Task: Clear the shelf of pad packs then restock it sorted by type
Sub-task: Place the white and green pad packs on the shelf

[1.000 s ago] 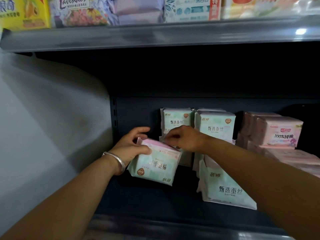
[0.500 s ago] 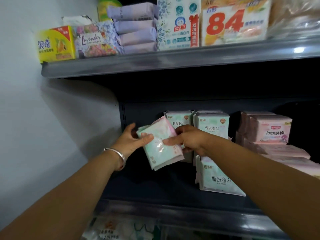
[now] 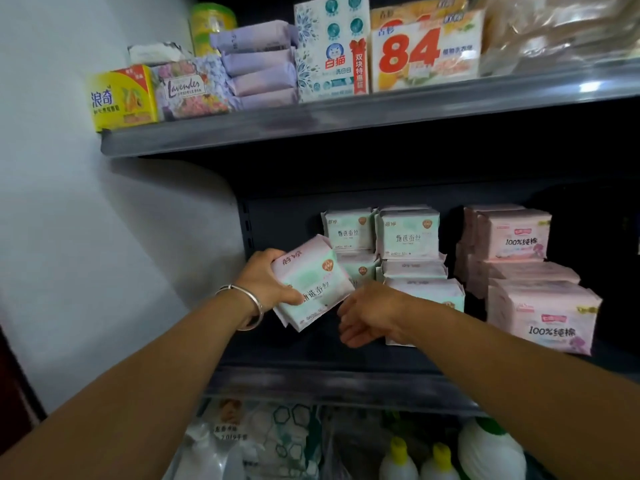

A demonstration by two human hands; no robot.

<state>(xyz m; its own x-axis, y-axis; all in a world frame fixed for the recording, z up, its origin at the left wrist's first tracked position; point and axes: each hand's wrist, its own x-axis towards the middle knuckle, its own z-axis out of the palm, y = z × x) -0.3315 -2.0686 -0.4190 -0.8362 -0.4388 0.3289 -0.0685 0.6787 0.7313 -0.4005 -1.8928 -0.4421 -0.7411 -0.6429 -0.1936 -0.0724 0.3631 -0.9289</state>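
left hand [image 3: 268, 278] grips soft green pad pack [image 3: 311, 282] | right hand [image 3: 367, 315] seemingly empty

This is a small shop. Dark metal shelves [image 3: 346, 129] carry many same packs of pads [image 3: 408, 233], soap boxes [image 3: 121, 98] above, and detergent bottles [image 3: 398, 459] below.

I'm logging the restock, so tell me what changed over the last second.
The left hand lifted the green pack off the shelf and turned it, and still grips it. The right hand let it go and dropped lower, open. The green stacks and pink stacks stayed put.
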